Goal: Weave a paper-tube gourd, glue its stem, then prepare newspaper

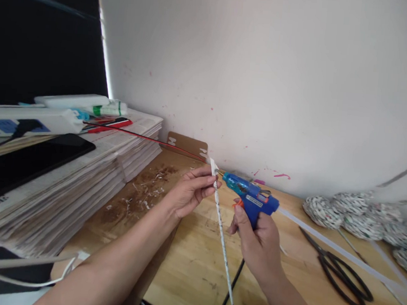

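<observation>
A thin rolled paper strip [221, 227], white with dark print marks, is pinched near its top end by my left hand [197, 189]. Its lower length hangs down past the table edge toward me. My right hand [258, 239] is wrapped round the handle of a blue hot glue gun [249, 192], with the fingers near its orange trigger. The gun's metal nozzle points left and meets, or nearly meets, the white top end of the strip. A long translucent glue stick [330, 240] sticks out of the gun's back toward the right.
Black-handled scissors [341, 276] lie on the wooden table [194, 264] at right, before several coiled paper-cord bundles [364, 217]. At left, a paper stack [118, 164] carries a phone [33, 162] and a power strip [33, 120]. Cardboard [132, 198] with scraps lies beside it.
</observation>
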